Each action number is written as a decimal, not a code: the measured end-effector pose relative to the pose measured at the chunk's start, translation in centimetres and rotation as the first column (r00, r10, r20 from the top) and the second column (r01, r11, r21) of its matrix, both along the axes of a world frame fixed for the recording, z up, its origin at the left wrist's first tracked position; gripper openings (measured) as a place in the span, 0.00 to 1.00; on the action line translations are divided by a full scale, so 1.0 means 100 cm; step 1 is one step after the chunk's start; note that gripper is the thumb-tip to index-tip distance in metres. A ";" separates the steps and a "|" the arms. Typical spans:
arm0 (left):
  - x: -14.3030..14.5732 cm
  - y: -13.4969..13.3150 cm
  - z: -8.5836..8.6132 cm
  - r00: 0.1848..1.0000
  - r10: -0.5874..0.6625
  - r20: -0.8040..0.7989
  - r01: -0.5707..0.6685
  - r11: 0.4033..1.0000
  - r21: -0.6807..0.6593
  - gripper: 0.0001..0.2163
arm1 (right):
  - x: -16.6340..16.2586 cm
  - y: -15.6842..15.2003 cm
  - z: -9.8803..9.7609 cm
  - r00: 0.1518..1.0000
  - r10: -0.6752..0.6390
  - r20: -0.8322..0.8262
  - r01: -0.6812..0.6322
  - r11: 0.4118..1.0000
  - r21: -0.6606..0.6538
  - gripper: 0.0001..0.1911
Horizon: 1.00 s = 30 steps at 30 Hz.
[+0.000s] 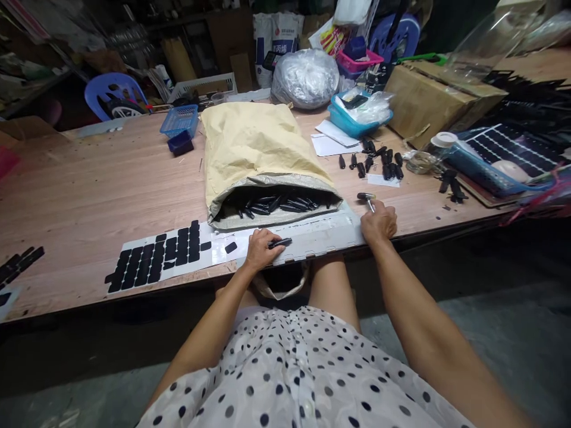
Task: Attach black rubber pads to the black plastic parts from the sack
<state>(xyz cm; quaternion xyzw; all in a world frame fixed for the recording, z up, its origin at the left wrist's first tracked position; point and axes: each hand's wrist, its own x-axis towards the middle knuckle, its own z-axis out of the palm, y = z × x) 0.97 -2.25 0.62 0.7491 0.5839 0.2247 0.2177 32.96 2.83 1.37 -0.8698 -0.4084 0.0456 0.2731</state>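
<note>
My left hand (260,249) rests at the table's front edge, fingers closed round a slim black plastic piece (280,242). It lies on a long white backing sheet (312,235) that carries several black adhesive pads (156,258) at its left end. My right hand (379,222) is closed round the handle of a small hammer (366,198), whose head points away from me. Just behind both hands lies a yellow paper sack (254,148), its mouth open toward me, with several black plastic pieces (272,205) inside.
The wooden table (98,184) also holds loose black parts (375,160), papers (332,139), blue baskets (179,120), a blue tray (352,122), a cardboard box (428,98) and pad sheets in a blue tray (504,154) at right. A plastic bag bundle (306,77) sits behind the sack.
</note>
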 end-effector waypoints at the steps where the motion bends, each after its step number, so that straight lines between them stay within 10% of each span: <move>1: 0.002 0.000 0.001 1.000 0.011 0.000 -0.011 1.000 -0.021 0.07 | 0.001 -0.004 0.004 0.999 0.006 -0.034 -0.005 0.999 0.040 0.24; 7: 0.010 0.004 0.007 1.000 0.011 0.009 -0.010 0.992 -0.129 0.07 | -0.045 -0.065 0.015 0.890 0.431 -0.150 -0.341 0.847 0.408 0.21; 13: 0.012 0.007 0.007 0.999 0.021 0.045 -0.013 0.985 -0.170 0.07 | -0.120 -0.109 0.020 0.642 0.755 -0.134 -0.660 0.633 0.405 0.20; 30: 0.019 0.007 0.011 0.998 0.056 0.044 -0.045 0.977 -0.208 0.06 | -0.125 -0.120 0.017 0.705 0.707 -0.052 -0.677 0.693 0.246 0.21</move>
